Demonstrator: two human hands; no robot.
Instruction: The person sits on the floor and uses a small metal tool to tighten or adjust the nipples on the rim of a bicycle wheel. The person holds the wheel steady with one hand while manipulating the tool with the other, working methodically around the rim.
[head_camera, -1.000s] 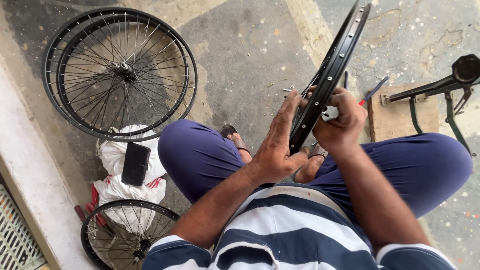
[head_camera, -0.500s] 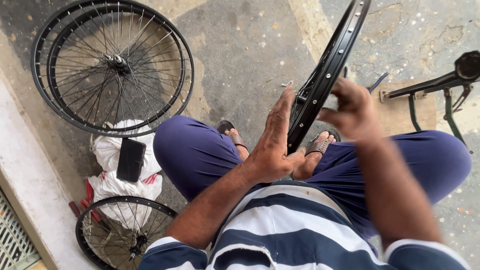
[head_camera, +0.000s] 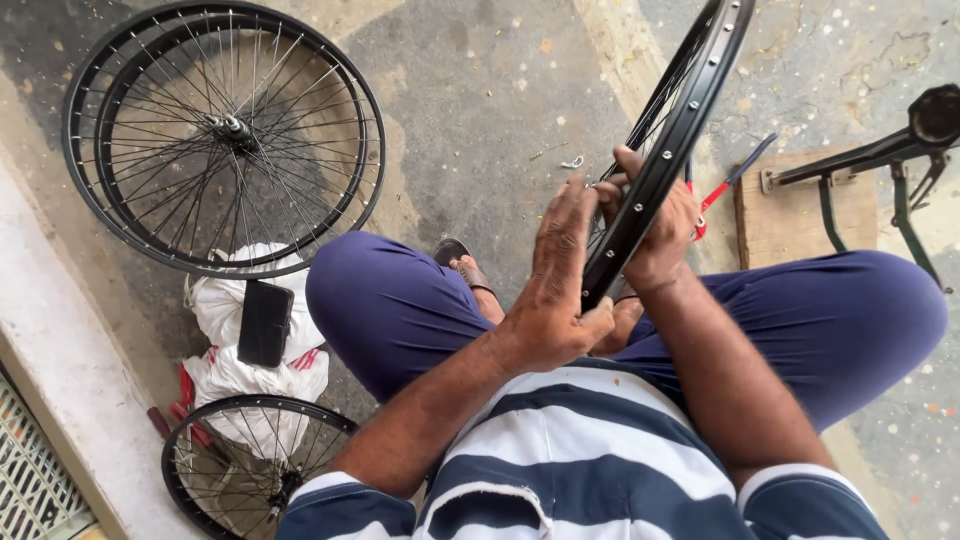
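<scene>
Item: black bicycle rim (head_camera: 668, 150), spoked, held upright on edge between the knees of a seated person; lower end sits in the lap, upper end runs out of frame top.

L hand (head_camera: 556, 290): fingers extended flat against near side of rim, thumb hooked under rim's lower edge. Bracing hold, not a closed fist.
R hand (head_camera: 655, 225): wrapped round rim from far side, thumb on outer face. Fingertips hidden behind rim; can't tell if they pinch a spoke or nipple.

Other items, approx. positions:
- two black spoked wheels (head_camera: 225, 135) stacked flat on concrete floor (head_camera: 480, 90), upper left, well apart from the hands
- smaller wheel (head_camera: 250, 465), lower left, partly cut off
- white bags (head_camera: 255, 345) between them, w/ dark flat wallet-like object (head_camera: 265, 322) on top
- red-handled tool (head_camera: 725, 190) on floor just behind rim
- wooden board (head_camera: 800, 215) and green metal stand (head_camera: 880, 160), right
- small metal bit (head_camera: 575, 162) loose on floor

Risks (judgement): rim rests only on lap and two hands, so a loosened R grip could let it tip or roll toward the stand. Fingers sit close to spokes; pinch likely if rim turns. Loose small parts on floor easily lost.
</scene>
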